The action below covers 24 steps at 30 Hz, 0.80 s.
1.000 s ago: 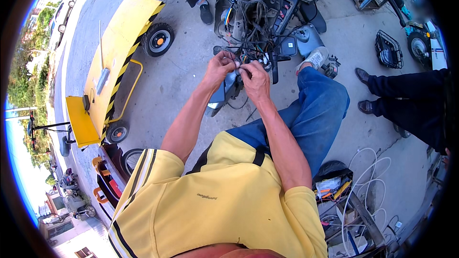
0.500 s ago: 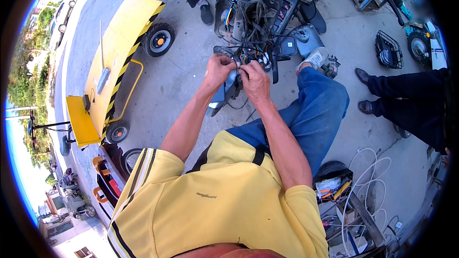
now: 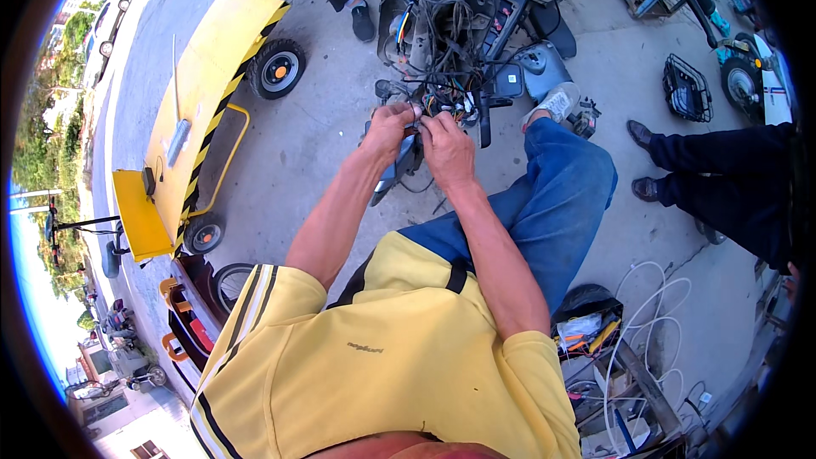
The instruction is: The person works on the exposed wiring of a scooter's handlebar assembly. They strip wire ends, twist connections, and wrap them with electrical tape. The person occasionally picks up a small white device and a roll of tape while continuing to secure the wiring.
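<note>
In front of me stands a scooter [image 3: 442, 17] with its panels off and its dark wiring laid bare. At its near end, a bundle of thin coloured wires [image 3: 448, 102] spills out. My left hand [image 3: 391, 131] is closed, thumb and fingertips pinching a thin wire at the edge of this bundle. Close beside it, my right hand [image 3: 447, 148] pinches too, its fingertips almost meeting the left ones. The wire's ends are mostly covered by my fingers. Below my hands hangs a grey-blue scooter panel [image 3: 387, 178], partly hidden by my left wrist.
A yellow flat cart [image 3: 200, 93] with black-striped edging stands at left. Another person's foot [image 3: 363, 21] is beyond the scooter; a standing person's legs [image 3: 714, 153] are at right, near a black wire basket [image 3: 687, 89]. A tool box [image 3: 586, 331] and white hose [image 3: 633, 323] lie lower right.
Both hands have shifted slightly, with the fingertips still close together at the wires. The other person's hand at the top has moved and is blurred. The whole view has shifted a little.
</note>
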Available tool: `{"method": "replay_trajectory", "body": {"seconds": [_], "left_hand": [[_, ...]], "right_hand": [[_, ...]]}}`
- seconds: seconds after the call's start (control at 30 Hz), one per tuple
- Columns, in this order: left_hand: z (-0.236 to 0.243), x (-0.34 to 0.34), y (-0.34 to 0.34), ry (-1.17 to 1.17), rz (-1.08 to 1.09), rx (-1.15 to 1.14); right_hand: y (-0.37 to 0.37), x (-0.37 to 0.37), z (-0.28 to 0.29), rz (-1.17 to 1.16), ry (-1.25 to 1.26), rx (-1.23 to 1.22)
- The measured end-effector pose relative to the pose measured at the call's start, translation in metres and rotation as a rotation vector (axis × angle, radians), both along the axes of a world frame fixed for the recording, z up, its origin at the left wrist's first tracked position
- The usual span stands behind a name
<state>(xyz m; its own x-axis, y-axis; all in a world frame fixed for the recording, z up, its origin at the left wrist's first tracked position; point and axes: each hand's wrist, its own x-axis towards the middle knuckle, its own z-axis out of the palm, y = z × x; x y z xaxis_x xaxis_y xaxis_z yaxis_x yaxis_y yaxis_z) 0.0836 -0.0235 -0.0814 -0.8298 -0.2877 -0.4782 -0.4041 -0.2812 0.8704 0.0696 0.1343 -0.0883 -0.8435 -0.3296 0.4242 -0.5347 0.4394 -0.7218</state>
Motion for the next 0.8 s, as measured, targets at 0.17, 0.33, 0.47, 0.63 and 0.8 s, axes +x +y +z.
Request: {"method": "replay_trajectory", "body": {"seconds": [0.17,0.33,0.47,0.63,0.8], "left_hand": [[-0.018,0.004,0.006,0.031,0.094,0.425],[-0.02,0.005,0.002,0.056,0.057,0.567],[-0.027,0.003,-0.014,0.089,-0.087,0.596],[-0.005,0.002,-0.01,0.009,-0.169,0.533],[0.004,0.006,-0.009,-0.038,-0.16,0.505]], "right_hand": [[0.002,-0.005,0.0,-0.016,-0.376,-0.266],[0.0,-0.008,-0.011,0.009,-0.776,-0.474],[-0.001,-0.01,0.002,0.015,-1.026,-0.627],[-0.009,-0.016,0.01,-0.056,-1.106,-0.812],[-0.009,-0.017,0.007,-0.044,-1.103,-0.791]]}}
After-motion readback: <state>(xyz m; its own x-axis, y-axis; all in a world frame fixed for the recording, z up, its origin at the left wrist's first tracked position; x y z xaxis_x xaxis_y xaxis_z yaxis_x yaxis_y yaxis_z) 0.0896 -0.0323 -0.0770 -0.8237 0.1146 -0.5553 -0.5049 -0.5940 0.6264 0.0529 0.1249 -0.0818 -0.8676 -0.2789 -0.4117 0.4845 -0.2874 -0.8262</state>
